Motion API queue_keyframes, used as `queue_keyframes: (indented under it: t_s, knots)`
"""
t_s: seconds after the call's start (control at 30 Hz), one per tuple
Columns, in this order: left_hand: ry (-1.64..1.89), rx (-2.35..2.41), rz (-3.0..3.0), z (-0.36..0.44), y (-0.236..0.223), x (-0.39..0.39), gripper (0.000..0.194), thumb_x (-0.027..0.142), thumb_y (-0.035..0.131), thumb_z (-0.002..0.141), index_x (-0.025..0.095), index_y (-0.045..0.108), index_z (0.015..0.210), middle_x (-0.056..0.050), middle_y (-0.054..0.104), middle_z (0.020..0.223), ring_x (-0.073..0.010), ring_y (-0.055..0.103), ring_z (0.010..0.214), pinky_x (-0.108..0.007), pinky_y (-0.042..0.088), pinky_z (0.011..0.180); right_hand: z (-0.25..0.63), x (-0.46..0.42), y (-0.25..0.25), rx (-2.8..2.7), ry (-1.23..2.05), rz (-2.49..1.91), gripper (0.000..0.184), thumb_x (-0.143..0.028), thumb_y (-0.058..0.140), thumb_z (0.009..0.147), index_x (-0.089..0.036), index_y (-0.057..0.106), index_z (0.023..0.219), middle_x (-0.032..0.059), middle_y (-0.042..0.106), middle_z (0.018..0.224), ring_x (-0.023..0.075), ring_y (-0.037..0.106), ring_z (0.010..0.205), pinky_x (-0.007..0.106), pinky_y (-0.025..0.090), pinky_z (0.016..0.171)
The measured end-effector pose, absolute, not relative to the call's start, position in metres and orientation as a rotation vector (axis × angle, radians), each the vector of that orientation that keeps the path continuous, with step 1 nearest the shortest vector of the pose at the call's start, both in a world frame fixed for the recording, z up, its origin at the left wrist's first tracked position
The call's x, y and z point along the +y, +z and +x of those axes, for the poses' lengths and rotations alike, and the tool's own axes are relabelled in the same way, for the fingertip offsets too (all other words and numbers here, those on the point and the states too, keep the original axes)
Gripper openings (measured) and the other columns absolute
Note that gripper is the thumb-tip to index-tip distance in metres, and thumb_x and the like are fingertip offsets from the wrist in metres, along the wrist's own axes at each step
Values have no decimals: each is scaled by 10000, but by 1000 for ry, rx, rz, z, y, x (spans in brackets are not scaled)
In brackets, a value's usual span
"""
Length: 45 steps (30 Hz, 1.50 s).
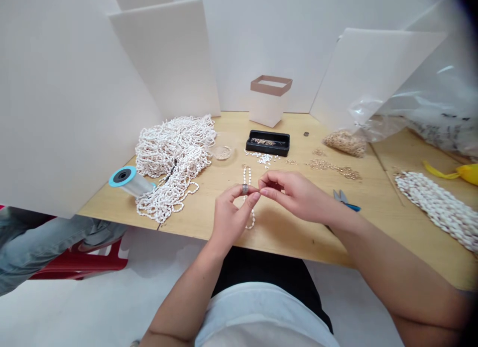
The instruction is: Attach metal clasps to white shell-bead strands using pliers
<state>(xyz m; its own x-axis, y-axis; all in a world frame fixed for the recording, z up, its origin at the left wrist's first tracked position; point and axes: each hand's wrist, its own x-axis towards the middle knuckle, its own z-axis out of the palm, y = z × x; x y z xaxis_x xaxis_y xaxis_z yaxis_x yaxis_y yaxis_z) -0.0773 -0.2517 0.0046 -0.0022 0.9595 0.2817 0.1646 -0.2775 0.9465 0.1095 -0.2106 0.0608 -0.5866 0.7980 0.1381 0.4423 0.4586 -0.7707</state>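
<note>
My left hand [234, 210] is closed in a pinch, a silvery ring-like band [245, 188] around one finger. Its fingertips meet those of my right hand [295, 192], also pinched, above the table's front part. Whatever sits between the fingertips is too small to make out. A strand of white beads [247, 175] passes behind my left hand, partly hidden by the fingers; I cannot tell whether either hand grips it. Loose white beads [265, 158] lie beyond the hands, in front of a black tray [268, 151] holding small gold-coloured pieces.
White bead strands [172, 143] are heaped at the left by a spool of clear line [136, 182]. Pliers [345, 200], gold-coloured bits [332, 168], a bag [347, 142] and more strands [433, 202] lie rightward. A box [266, 105] stands behind. Someone's leg [56, 242] shows at left.
</note>
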Motion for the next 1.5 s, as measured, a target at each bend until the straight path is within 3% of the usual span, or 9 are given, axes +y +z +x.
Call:
queue_keyframes:
  t_s: [0.13,0.27,0.5,0.67,0.9,1.07,1.33,1.5]
  knots:
    - [1336,1149,1477,-72,10,-246,184,349,711,889,171,748,915,-85,763,949,-222,710,934,-355,534,917,107,-218,68,-2265,649,-1025,132,-192,506,966,-220,588,866,35,671,839,178,595,737,315,452,673]
    - [1364,1098,1498,-71,9,-245,169,340,701,895,179,749,914,-83,755,952,-224,700,948,-360,529,932,106,-222,70,-2269,538,-996,138,-169,510,955,-236,563,847,42,667,838,198,614,760,333,474,674]
    - [1486,1041,1350,-66,17,-244,143,318,729,875,175,730,864,-45,717,850,-173,666,841,-299,538,833,103,-231,67,-1978,695,-1094,97,-253,570,975,-241,652,924,30,709,883,196,648,782,340,504,705]
    - [1534,1075,1388,-68,21,-244,142,312,729,876,172,737,857,-52,735,862,-182,679,855,-316,532,865,101,-232,62,-1858,836,-1085,119,-336,616,965,-237,678,944,22,723,895,193,669,796,335,524,719]
    - [1518,1099,1428,-70,21,-243,156,334,727,874,179,728,853,-61,734,879,-203,683,886,-336,527,881,100,-230,68,-1912,800,-1082,100,-307,622,957,-236,666,902,19,706,842,180,635,742,316,483,631]
    - [1453,976,1257,-69,19,-240,181,355,755,846,179,727,818,-32,697,776,-163,643,757,-296,528,772,102,-227,68,-1943,843,-1045,96,-293,606,964,-236,671,921,26,719,872,187,656,781,320,502,648]
    - [1399,886,1220,-68,19,-234,165,339,762,843,178,730,821,-26,687,769,-148,626,739,-273,515,742,107,-223,65,-2046,380,-831,119,-175,606,954,-243,699,921,39,737,886,191,682,824,343,541,747]
    - [1396,920,1346,-70,23,-234,159,331,728,876,179,717,829,-30,671,793,-156,609,769,-289,500,775,108,-220,61,-2069,311,-777,126,-173,570,971,-248,668,946,46,728,890,194,682,822,342,549,745]
